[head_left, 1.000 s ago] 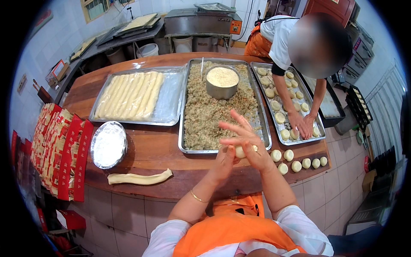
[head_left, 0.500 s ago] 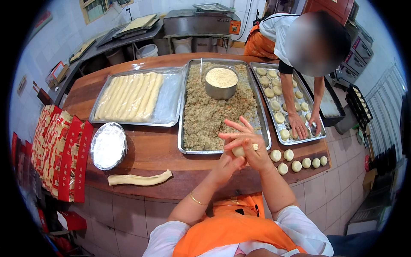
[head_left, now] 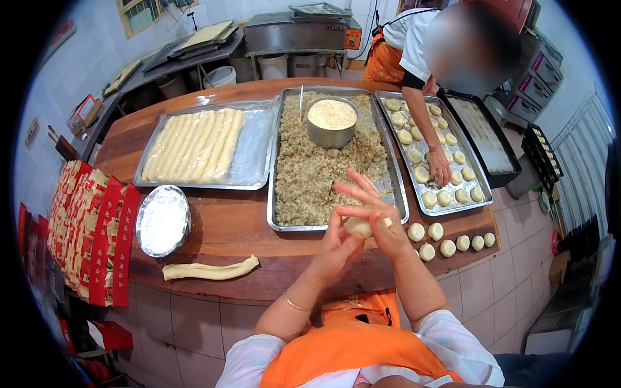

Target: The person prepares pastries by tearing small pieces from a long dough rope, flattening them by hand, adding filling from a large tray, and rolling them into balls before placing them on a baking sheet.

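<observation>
A pale lump of dough (head_left: 357, 226) is held between my two hands, above the near edge of the filling tray. My left hand (head_left: 337, 249) grips it from the left, thumb pressed toward it. Against its other side is my right hand (head_left: 383, 231), its upper fingers spread; a small bit of dough shows by those fingers. Part of the lump is hidden by my fingers. Beneath lies a metal tray (head_left: 274, 213) of crumbly brownish filling (head_left: 310, 187). To the right of my hands, several round dough pieces (head_left: 427, 252) sit on the wooden table (head_left: 226, 229).
A pot of pale crumbs (head_left: 331, 137) stands in the filling tray. Left are a tray of dough strips (head_left: 194, 145), a bowl of white flour (head_left: 163, 220) and a loose dough strip (head_left: 211, 268). A co-worker's hand (head_left: 440, 167) reaches into a tray of dough rounds (head_left: 429, 205).
The dough between my hands looks longer and flatter, and my left hand has shifted slightly up. The co-worker has drawn one hand back, and more dough rounds show at the tray's near end.
</observation>
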`<state>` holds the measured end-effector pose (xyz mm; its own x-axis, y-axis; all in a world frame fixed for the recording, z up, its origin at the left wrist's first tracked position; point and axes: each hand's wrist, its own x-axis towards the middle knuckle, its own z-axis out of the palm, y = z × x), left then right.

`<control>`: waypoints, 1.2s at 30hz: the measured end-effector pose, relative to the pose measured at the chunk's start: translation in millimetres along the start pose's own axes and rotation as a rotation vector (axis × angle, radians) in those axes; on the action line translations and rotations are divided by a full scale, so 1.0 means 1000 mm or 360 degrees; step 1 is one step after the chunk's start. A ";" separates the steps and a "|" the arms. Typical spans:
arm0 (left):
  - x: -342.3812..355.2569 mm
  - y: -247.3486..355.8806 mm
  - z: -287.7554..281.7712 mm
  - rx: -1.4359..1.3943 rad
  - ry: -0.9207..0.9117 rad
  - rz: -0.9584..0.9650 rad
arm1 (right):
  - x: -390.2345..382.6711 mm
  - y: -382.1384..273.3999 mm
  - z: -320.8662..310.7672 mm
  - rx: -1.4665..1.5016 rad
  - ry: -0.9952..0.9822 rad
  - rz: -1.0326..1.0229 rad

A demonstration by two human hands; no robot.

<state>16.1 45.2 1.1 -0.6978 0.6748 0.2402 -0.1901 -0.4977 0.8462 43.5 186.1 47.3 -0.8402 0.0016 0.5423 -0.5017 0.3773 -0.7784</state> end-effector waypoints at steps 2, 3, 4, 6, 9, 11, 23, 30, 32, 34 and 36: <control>0.000 -0.009 -0.018 0.0038 -0.0190 -0.0124 | 0.003 -0.008 0.019 0.0041 0.0259 -0.0066; 0.004 -0.020 -0.027 0.0097 -0.0238 -0.0121 | 0.004 -0.008 0.017 -0.0004 0.0123 -0.0062; 0.002 -0.030 -0.031 0.0091 -0.0233 -0.0104 | 0.005 -0.008 0.010 -0.0048 -0.0014 -0.0059; 0.002 -0.026 -0.016 0.0013 -0.0180 -0.0068 | 0.004 -0.009 0.001 -0.0319 -0.0066 -0.0049; 0.003 -0.012 0.008 -0.0202 0.0117 -0.0022 | 0.003 -0.029 -0.004 -0.0843 0.0028 0.0102; 0.007 -0.008 0.008 -0.0283 0.0209 -0.0008 | 0.003 -0.039 -0.006 -0.1025 -0.0074 0.0378; 0.007 0.004 -0.010 -0.0925 0.0087 -0.0121 | 0.012 -0.048 -0.030 -0.0657 -0.0283 0.0376; -0.002 0.002 -0.024 -0.0550 -0.0088 -0.0109 | 0.018 -0.052 -0.031 -0.0689 -0.0347 0.0179; -0.001 0.000 -0.021 -0.0457 -0.0017 -0.0118 | 0.019 -0.053 -0.030 -0.0698 -0.0372 0.0161; 0.002 0.004 -0.015 -0.0419 0.0082 -0.0143 | 0.019 -0.053 -0.030 -0.0716 -0.0396 0.0143; 0.003 0.014 -0.014 -0.0777 0.0043 -0.0309 | 0.019 -0.053 -0.032 -0.0742 -0.0417 0.0116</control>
<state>1.8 32.9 6.7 -0.6342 0.7687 0.0829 -0.6128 -0.5652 0.5524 60.9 195.4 109.1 -0.9225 -0.1657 0.3486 -0.3459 0.7558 -0.5559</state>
